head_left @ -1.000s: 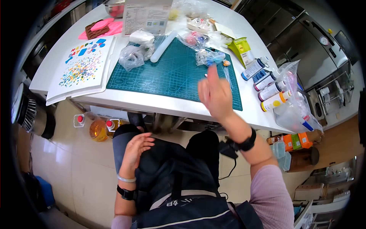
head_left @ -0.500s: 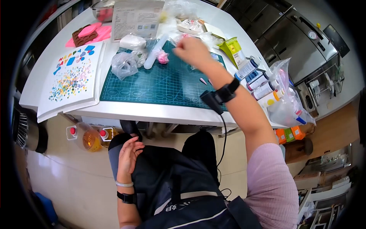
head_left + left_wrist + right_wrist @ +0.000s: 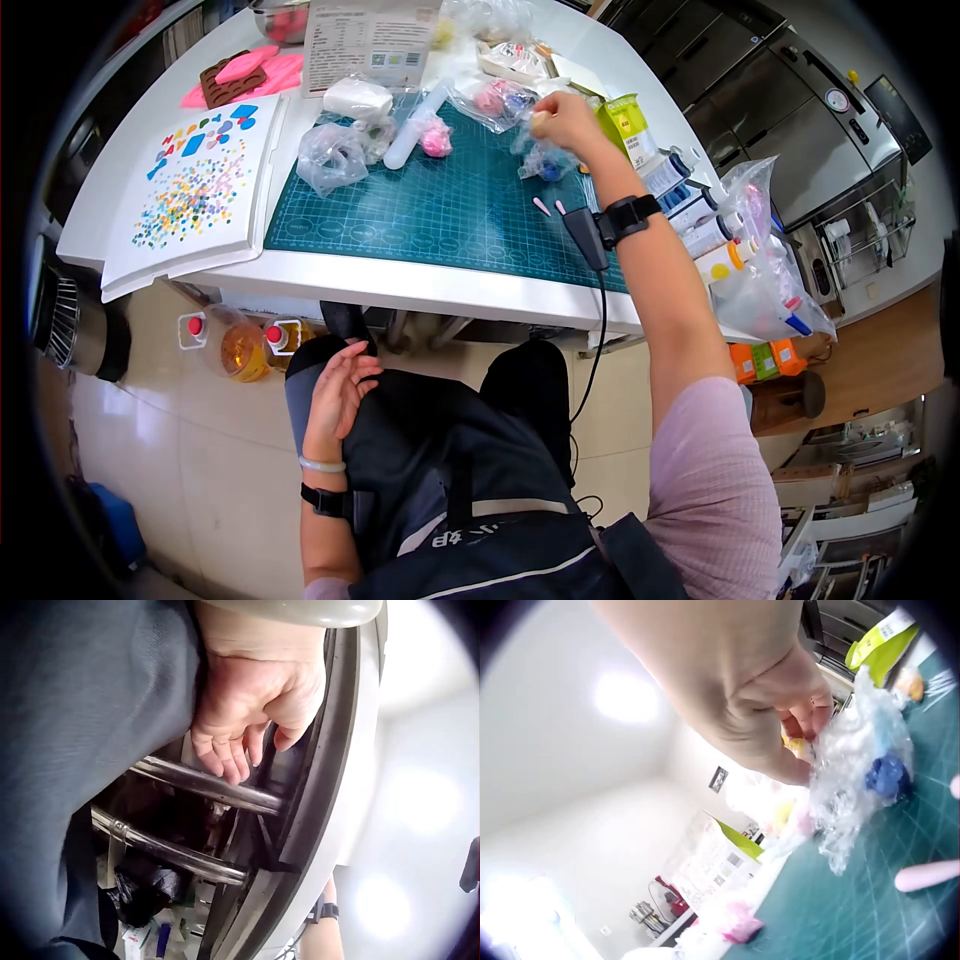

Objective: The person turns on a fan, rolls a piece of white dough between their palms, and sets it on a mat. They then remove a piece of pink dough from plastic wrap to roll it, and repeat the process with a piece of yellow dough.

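My right hand reaches to the back right of the green cutting mat and pinches crumpled clear plastic wrap. Something yellow shows between its fingertips in the right wrist view. A dark blue lump sits in the wrap, low over the mat. Beside the white rolling pin lies a pink wrapped lump. Two thin pink-ended sticks lie near the right wrist. Below the table edge, my left hand hangs by the thigh with loosely bent fingers, holding nothing.
At left lies a white board with coloured cutouts and dots. Plastic bags and a printed pouch sit behind the mat. Several bottles line the right edge near a green packet. A cable trails from the right wrist.
The pink wrapped lump has appeared beside the rolling pin. My right hand swung left over the mat, then back right to the plastic wrap. The left hand stayed low by the thigh.
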`<control>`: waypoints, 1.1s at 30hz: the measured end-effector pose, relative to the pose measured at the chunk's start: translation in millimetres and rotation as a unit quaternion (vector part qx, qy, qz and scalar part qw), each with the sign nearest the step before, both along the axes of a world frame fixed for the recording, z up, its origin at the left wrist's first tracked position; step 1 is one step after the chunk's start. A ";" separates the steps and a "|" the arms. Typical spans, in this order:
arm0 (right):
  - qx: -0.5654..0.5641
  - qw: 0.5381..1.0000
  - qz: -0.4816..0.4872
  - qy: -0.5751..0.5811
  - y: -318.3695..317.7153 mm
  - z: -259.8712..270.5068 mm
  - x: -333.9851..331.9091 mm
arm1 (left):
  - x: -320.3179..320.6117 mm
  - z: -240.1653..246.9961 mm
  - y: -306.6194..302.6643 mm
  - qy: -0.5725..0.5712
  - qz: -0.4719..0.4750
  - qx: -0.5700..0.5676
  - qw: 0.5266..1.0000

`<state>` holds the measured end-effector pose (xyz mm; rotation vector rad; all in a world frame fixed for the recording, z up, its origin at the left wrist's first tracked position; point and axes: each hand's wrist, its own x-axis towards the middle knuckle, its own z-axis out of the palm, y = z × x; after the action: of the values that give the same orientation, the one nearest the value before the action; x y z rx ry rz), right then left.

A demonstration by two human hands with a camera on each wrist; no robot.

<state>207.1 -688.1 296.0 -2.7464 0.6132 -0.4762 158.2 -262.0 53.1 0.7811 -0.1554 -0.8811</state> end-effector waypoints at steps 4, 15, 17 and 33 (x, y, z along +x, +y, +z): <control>0.183 0.955 0.007 -0.233 6.9 13.6 -20.8 | -4.6 0.0 -1.8 -0.016 0.006 0.009 1.000; 0.365 0.876 0.288 -0.125 225.4 -41.7 -174.3 | -60.9 119.0 -47.1 -0.024 -0.106 -0.124 0.986; 0.221 0.892 0.339 -0.199 232.4 -66.4 -178.0 | -69.6 128.8 -49.5 -0.023 -0.050 -0.120 0.991; 0.381 0.857 0.217 -0.271 243.7 -106.3 -210.4 | -96.1 113.2 -49.3 -0.031 0.081 -0.087 0.992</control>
<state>-3.3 -444.4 189.7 -1.7852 -0.0002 -0.6721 62.1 -311.4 166.3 0.6483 -0.2188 -0.6800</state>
